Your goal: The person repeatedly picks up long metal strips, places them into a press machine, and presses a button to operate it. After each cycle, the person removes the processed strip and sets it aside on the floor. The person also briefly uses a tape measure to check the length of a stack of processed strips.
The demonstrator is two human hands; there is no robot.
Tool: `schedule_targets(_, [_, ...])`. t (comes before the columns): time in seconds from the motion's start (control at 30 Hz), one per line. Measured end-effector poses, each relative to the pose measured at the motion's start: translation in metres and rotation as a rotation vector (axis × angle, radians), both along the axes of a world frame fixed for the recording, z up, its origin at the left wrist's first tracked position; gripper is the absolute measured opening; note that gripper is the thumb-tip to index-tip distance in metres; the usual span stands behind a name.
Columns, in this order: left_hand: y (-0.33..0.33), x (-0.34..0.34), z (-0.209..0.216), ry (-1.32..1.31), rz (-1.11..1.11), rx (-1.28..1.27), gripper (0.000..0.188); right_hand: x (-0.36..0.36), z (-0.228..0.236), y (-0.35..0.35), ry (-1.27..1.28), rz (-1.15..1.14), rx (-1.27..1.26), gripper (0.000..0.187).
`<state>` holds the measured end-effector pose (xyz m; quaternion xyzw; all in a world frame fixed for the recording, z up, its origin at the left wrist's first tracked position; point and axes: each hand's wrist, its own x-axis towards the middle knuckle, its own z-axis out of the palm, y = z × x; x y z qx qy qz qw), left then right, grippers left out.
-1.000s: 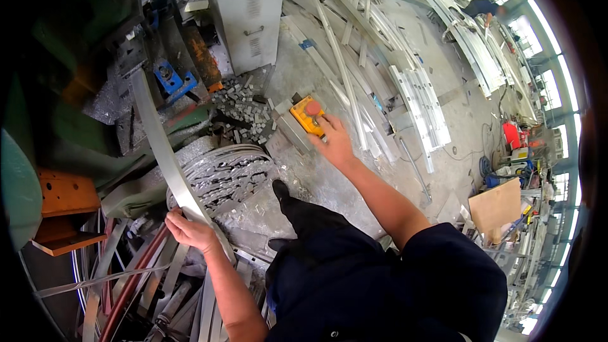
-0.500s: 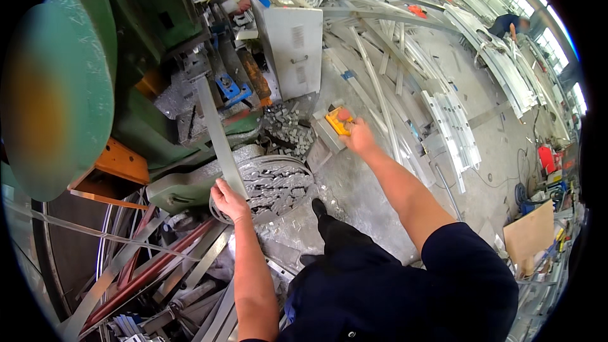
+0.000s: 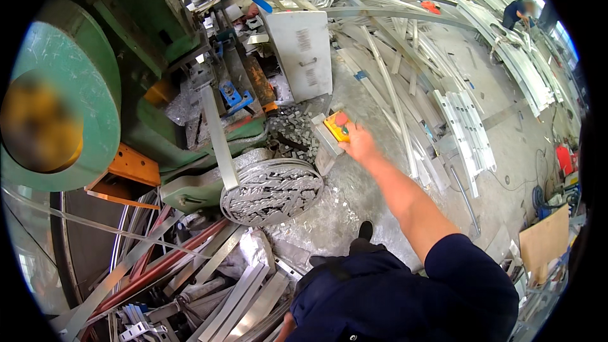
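Note:
My right hand (image 3: pixel 358 142) is closed at the near right side of a yellow push-button box (image 3: pixel 336 128), fingers against its face beside a red mushroom button (image 3: pixel 342 118). The box sits on a grey metal stand (image 3: pixel 327 142). Only a sliver of my left arm or hand (image 3: pixel 287 327) shows at the lower edge beside my dark shirt; its fingers are hidden. A flat metal bar (image 3: pixel 219 139) reaches from the green machine's (image 3: pixel 136 114) work area. Its near end overlaps the edge of a round, ribbed grey foot pedal or plate (image 3: pixel 275 193), with no hand on it.
Small cut metal pieces (image 3: pixel 295 132) lie heaped below the machine. Long metal offcuts (image 3: pixel 218 304) fill the lower left. A grey cabinet (image 3: pixel 297 57) stands behind the box. Aluminium profiles (image 3: pixel 465 133) cover the floor at right, where another person (image 3: pixel 516 16) bends over far off.
My left hand has let go of the metal bar and drawn back to the lower edge. The bar stays in place. My right hand remains at the yellow box; the view has shifted slightly.

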<state>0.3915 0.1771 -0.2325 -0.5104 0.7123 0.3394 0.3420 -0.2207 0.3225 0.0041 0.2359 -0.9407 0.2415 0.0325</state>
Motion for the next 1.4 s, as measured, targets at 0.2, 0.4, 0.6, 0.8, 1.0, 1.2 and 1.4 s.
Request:
schedule_targets(0.2, [0.044, -0.018, 0.004, 0.038, -0.185, -0.094, 0.045, -0.007, 0.004, 0.012, 0.036, 0.052, -0.046, 0.058])
schedule_targets(0.4, [0.068, -0.048, 0.003, 0.044, -0.211, -0.119, 0.047, -0.014, 0.009, 0.016, 0.102, 0.099, -0.044, 0.054])
schedule_targets(0.6, [0.101, -0.06, -0.001, 0.122, -0.193, -0.057, 0.035, -0.015, 0.006, 0.024, 0.097, 0.163, -0.088, 0.051])
schedule_targets(0.8, [0.1, -0.074, 0.018, 0.195, -0.245, -0.104, 0.032, -0.019, 0.004, 0.032, 0.128, 0.161, -0.105, 0.051])
schedule_targets(1.0, [0.054, -0.121, 0.003, 0.152, -0.513, -0.068, 0.03, -0.013, 0.004, 0.023, 0.161, 0.155, -0.113, 0.051])
schedule_targets(1.2, [0.044, -0.155, 0.013, 0.25, -0.31, -0.06, 0.037, -0.017, -0.009, 0.026, 0.223, 0.191, -0.114, 0.044])
schedule_targets(1.4, [0.036, -0.145, -0.013, 0.163, -0.253, -0.01, 0.044, -0.013, -0.01, 0.022, 0.172, 0.168, -0.107, 0.055])
